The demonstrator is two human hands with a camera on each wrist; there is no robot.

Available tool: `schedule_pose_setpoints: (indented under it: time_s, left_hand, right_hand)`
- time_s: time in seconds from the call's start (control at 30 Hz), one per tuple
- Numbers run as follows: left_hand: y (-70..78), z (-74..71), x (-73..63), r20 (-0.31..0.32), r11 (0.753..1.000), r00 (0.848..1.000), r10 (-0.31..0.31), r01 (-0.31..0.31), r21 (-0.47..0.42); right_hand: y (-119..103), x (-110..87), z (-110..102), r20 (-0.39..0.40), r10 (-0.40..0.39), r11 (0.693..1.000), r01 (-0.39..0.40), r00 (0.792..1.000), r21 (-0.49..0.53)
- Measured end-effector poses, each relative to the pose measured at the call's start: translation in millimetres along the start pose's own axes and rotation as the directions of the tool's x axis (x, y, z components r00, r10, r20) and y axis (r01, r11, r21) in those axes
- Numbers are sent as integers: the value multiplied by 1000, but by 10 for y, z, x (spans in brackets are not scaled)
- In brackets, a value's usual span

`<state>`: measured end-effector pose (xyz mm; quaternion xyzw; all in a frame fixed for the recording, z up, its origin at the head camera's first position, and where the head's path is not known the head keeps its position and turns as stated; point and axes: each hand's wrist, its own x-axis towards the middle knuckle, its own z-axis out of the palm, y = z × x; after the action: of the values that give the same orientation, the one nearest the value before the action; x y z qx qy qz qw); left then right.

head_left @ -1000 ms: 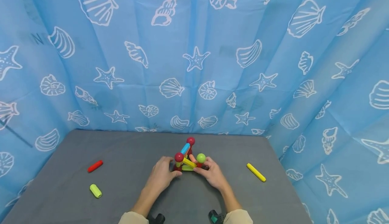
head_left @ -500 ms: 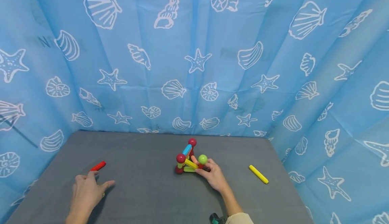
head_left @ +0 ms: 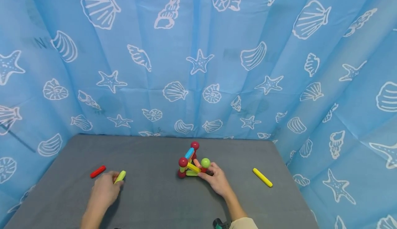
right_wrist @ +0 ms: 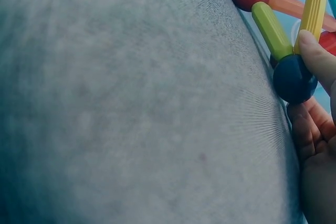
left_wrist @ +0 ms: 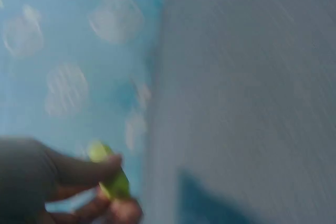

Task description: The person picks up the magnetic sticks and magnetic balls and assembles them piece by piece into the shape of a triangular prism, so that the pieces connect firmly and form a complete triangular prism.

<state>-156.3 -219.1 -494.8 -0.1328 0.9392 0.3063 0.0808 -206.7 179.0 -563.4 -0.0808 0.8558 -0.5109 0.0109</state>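
Observation:
My left hand (head_left: 104, 189) pinches a short lime-green building rod (head_left: 120, 176) above the left side of the table. Blurred in the left wrist view, the rod (left_wrist: 116, 182) sits between thumb and fingertips. Mid-table stands a ball-and-rod toy structure (head_left: 193, 167) of red, lime and blue balls joined by coloured rods. My right hand (head_left: 219, 180) grips its right corner. In the right wrist view, the thumb presses a yellow rod (right_wrist: 312, 11) and the fingers lie under a dark blue ball (right_wrist: 295, 79). The hand hides part of that corner in the head view.
A red rod (head_left: 98, 171) lies on the grey table (head_left: 149, 201), just beyond my left hand. Off to the right lies a long yellow rod (head_left: 262, 177). A blue shell-patterned curtain (head_left: 198, 84) hangs behind the table.
My left hand has let go of the structure, moved left and picked up the lime-green rod, now bringing it slightly rightward. The right hand has kept its grip on the structure's corner.

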Motion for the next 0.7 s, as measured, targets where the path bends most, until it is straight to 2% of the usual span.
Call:
schedule_pose_setpoints:
  time_s: [0.1, 0.2, 0.27, 0.37, 0.43, 0.5, 0.63, 0.7]
  left_hand:
    - [461, 84, -42, -72, 981, 986, 149, -157, -117]
    - [939, 211, -85, -147, 935, 951, 270, -296, -197]
    - [1221, 321, -110, -197, 903, 918, 343, -380, -201]
    - [1549, 509, -131, -256, 851, 858, 446, -495, -176]
    - [1671, 633, -108, -259, 823, 823, 506, -550, -143]
    - [1732, 739, -64, -249, 804, 803, 541, -581, -125]
    - [1742, 855, 11, -227, 799, 795, 562, -593, -99]
    - [1742, 874, 18, -227, 796, 786, 575, -602, -71]
  right_hand:
    - [0, -1, -10, 4, 6, 1000, -6, 1000, 15]
    - [-4, -3, -19, 21, 15, 1000, -15, 1000, 22]
    - [-14, -7, -25, 32, 18, 1000, -19, 999, 19]
    - [-8, 2, -18, 34, 14, 999, -15, 999, 36]
    - [-3, 8, -12, 26, 3, 999, -4, 1000, 51]
    - [6, 13, -9, 24, -5, 998, 4, 1000, 61]
    - [19, 16, -16, 23, -29, 998, 27, 999, 49]
    - [24, 13, -8, 19, -27, 999, 26, 999, 47]
